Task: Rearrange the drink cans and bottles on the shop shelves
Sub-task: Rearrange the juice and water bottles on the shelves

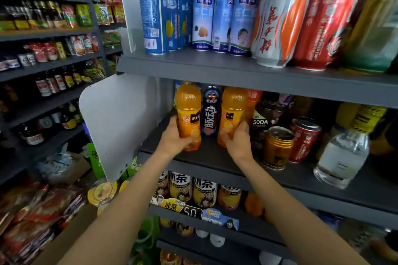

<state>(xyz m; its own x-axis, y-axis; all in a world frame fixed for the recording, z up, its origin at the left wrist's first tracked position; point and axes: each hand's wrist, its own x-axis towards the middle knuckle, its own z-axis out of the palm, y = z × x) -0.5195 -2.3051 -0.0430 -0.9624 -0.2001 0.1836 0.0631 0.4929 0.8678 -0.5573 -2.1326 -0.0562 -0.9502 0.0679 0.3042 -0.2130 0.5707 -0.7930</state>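
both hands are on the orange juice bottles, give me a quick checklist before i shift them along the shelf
1. Left hand wrapped round the left juice bottle: ok.
2. Right hand wrapped round the right juice bottle: ok.
3. Both bottles upright: ok.
4. Dark bottle stands between them, close on both sides, could get knocked: not ok.
5. Free shelf space to the left, up to the white divider: ok.
6. Gold can sits close to the right wrist: not ok.
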